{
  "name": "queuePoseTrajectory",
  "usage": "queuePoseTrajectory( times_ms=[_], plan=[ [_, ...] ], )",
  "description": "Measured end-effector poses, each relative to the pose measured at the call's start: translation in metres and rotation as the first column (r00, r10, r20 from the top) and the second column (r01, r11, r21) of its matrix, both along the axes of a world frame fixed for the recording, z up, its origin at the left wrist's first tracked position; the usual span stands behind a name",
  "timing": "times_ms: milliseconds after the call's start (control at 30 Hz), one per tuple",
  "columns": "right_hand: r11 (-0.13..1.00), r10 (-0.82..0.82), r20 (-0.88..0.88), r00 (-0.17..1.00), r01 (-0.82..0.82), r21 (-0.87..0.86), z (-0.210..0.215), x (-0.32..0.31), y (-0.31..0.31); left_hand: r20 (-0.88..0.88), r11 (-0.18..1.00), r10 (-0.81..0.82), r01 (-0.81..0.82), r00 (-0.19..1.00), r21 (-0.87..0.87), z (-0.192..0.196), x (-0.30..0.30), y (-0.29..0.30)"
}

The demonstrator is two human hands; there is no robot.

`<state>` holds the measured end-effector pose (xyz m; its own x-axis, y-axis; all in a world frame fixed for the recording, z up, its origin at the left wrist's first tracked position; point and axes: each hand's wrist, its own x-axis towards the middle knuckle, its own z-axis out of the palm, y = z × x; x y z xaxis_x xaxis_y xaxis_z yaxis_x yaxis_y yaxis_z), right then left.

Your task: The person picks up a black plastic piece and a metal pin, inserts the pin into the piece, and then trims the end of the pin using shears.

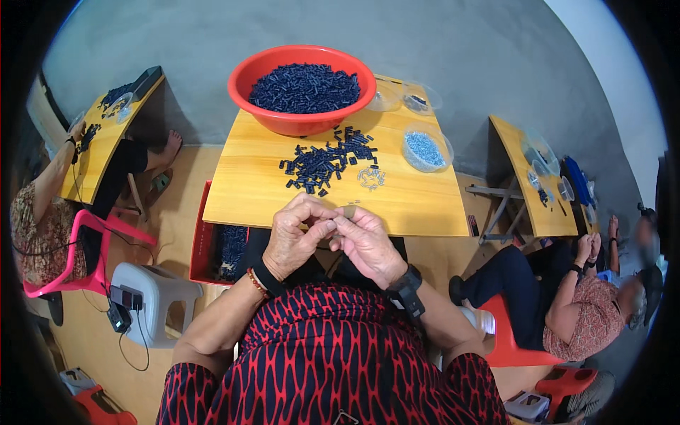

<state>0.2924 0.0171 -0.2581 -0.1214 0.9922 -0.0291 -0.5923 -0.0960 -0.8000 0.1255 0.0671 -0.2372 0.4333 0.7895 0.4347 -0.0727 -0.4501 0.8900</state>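
1. The left hand (294,237) and the right hand (368,241) met just past the near edge of a small wooden table (248,191), fingertips pinched together. Both were clenched on something tiny between them; what it was could not be told.
2. A loose pile of small dark blue parts (326,161) lay on the middle of the table, well apart from the hands, with bare wood between the pile and the near edge.
3. A few pale metal bits (370,177) lay just right of the pile.
4. A red basin (301,88) heaped with the same dark parts sat at the far edge, near the grey wall.
5. A clear bowl of light blue pieces (427,149) stood near the table's right edge; the left side of the tabletop was open.
6. A red crate (205,244) sat under the left edge.
7. Other people worked at separate tables to the left and right, with floor gaps between.
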Motion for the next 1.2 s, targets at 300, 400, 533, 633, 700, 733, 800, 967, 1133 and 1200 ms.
queuePoseTrajectory(
  times_ms=[300, 400, 533, 633, 700, 733, 800, 967, 1133, 1200],
  plan=[
    [0.942, -0.318, 0.701, 0.639, 0.296, 0.157, 0.000, 0.049, 0.011, 0.115, 0.960, 0.073, -0.039, 0.991, -0.276, -0.015, -0.007, 0.000],
    [0.859, -0.500, 0.814, 0.296, 0.292, 0.421, -0.006, 0.096, 0.024, 0.113, 0.956, 0.109, -0.073, 0.988, -0.285, -0.016, -0.008, 0.006],
    [0.846, -0.533, 0.819, 0.214, 0.152, 0.511, 0.003, 0.081, 0.024, 0.044, 0.948, 0.134, -0.115, 0.990, -0.295, -0.025, -0.012, 0.010],
    [0.872, -0.487, 0.816, 0.312, 0.117, 0.476, 0.003, 0.062, 0.024, -0.009, 0.949, 0.120, -0.118, 0.993, -0.294, -0.022, -0.010, 0.008],
    [0.862, -0.505, 0.842, 0.189, 0.047, 0.505, 0.000, 0.059, 0.028, 0.007, 0.947, 0.117, -0.109, 0.993, -0.302, -0.023, -0.009, 0.007],
    [0.861, -0.505, 0.842, 0.191, 0.043, 0.506, 0.001, 0.058, 0.029, 0.023, 0.945, 0.111, -0.098, 0.994, -0.313, -0.024, -0.009, 0.007],
    [0.864, -0.502, 0.864, 0.037, -0.036, 0.503, 0.004, 0.057, 0.034, 0.040, 0.937, 0.123, -0.102, 0.992, -0.335, -0.028, -0.010, 0.010],
    [0.883, -0.465, 0.884, -0.053, -0.090, 0.460, 0.007, 0.057, 0.044, -0.005, 0.930, 0.100, -0.095, 0.995, -0.354, -0.026, -0.015, 0.014],
    [0.852, -0.524, 0.852, -0.013, -0.025, 0.524, -0.001, 0.064, 0.043, 0.068, 0.920, 0.054, -0.023, 0.996, -0.391, -0.023, -0.020, 0.016],
    [0.951, -0.299, 0.807, 0.508, 0.232, 0.206, 0.004, 0.066, 0.035, 0.156, 0.903, 0.026, 0.044, 0.987, -0.428, -0.023, -0.018, 0.013]
  ],
)
